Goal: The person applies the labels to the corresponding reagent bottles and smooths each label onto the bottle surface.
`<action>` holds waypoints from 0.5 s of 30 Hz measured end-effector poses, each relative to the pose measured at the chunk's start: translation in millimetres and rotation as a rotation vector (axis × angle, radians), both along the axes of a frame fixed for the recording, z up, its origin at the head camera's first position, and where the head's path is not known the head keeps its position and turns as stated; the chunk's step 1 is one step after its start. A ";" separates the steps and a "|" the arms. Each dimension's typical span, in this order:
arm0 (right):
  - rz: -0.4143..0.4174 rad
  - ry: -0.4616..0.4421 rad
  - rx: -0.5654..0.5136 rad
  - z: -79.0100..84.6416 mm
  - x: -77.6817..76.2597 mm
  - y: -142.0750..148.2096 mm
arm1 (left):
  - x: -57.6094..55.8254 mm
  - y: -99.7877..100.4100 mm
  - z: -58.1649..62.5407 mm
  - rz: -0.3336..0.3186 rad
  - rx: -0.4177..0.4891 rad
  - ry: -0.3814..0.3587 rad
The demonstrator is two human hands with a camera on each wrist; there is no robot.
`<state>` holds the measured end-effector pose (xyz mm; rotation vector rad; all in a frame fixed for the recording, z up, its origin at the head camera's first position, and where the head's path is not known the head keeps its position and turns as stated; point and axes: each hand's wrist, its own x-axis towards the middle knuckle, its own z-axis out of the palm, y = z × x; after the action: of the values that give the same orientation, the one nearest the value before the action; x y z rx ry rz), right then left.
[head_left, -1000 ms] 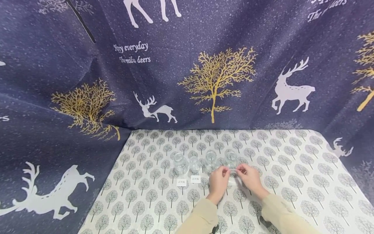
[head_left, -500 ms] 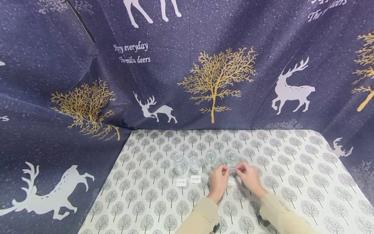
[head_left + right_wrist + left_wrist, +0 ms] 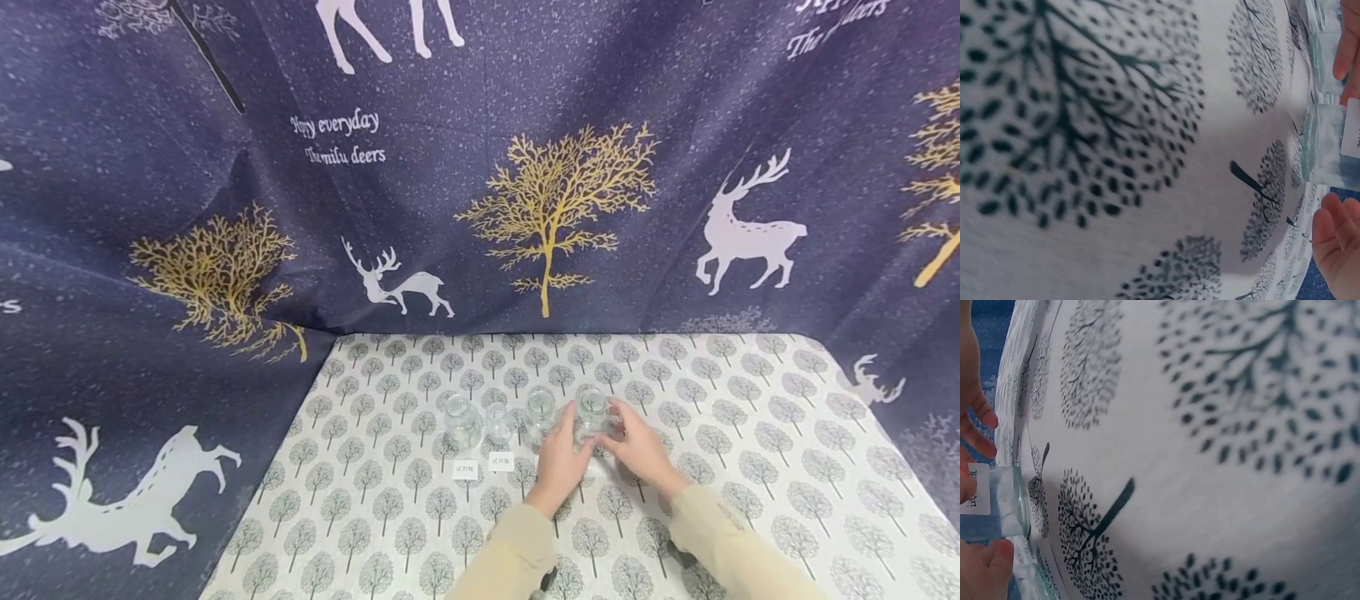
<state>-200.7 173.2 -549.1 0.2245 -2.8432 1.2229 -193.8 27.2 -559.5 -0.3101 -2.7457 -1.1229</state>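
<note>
At the right end of the glass row on the desk (image 3: 397,533), a clear jar (image 3: 592,406) is standing between my two grips. My left grip (image 3: 558,465) is lying along its left side, fingers mostly straight; my right grip (image 3: 640,448) is cupping loosely at its right, unclenched. In the left wrist view, a fingertip (image 3: 966,487) is resting on the jar's label (image 3: 984,499).

I'm judging the labelling of this jar as nearly done, the label already sitting on the glass; whether its edges are needing more pressing, I'm not able to tell. Further left, two more labels (image 3: 466,470) are showing before the end jar (image 3: 460,408) and small bottle (image 3: 497,415), though I'm not making out whether they're stuck on. My left grip is partly hiding the neighbouring jar (image 3: 541,406), leaving its labelling uncertain.
</note>
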 end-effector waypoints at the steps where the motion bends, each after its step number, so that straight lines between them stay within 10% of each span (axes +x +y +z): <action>1: 0.008 -0.001 -0.001 0.5 -1.1 0.2 | -1.2 0.0 0.4 -0.013 -0.005 0.002; 15: 0.114 0.072 0.096 5.7 -6.6 17.5 | -7.0 5.9 2.8 0.033 -0.090 0.019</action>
<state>-207.2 190.7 -543.3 0.4306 -2.8647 1.0738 -200.9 33.1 -556.6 -0.2841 -2.7798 -0.9848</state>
